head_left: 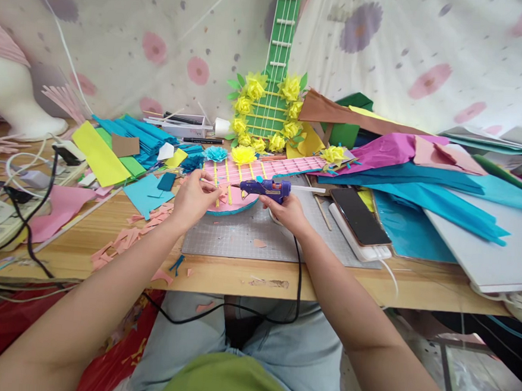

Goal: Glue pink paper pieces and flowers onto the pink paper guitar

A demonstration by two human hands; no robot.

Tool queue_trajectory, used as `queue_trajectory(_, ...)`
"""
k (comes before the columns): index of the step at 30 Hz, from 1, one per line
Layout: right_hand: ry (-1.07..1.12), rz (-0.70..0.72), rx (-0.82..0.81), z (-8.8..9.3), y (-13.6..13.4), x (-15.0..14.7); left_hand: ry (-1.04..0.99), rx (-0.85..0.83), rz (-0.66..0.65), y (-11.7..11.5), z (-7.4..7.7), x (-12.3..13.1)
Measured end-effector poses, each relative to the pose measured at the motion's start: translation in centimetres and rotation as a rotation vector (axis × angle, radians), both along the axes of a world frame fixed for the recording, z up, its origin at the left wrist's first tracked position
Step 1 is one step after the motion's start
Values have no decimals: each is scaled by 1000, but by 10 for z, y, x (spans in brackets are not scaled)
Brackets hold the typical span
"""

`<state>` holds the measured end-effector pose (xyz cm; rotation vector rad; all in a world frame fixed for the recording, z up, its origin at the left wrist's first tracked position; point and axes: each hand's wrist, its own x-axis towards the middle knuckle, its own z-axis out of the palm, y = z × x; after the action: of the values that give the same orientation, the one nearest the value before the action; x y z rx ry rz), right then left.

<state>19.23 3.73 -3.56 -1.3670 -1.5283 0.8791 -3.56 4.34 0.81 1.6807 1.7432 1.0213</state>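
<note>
My right hand (289, 210) is closed around a purple hot glue gun (265, 188), its nozzle pointing left and a white glue stick coming out of its back. Facing that nozzle, my left hand (196, 198) has its fingers pinched together; whatever lies between them is too small to make out. Both hands are over a pink paper guitar (238, 201) with a blue edge, yellow bars and pale strings. A large yellow paper flower (243, 155) and a blue paper flower (215, 153) sit along its far edge. Under the guitar is a grey cutting mat (222, 243).
A green paper guitar (269, 110) with yellow flowers leans against the back curtain. Blue crepe paper (440, 193), a phone (360, 217) on a white power bank and paper sheets lie right. Pink scraps (126, 240) litter the left. The glue gun's black cord (299, 269) crosses the table edge.
</note>
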Motion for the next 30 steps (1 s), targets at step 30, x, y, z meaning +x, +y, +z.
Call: queue_trajectory(30,-14,-183,41,10,4,13,-479,-100,88,8,28,-5)
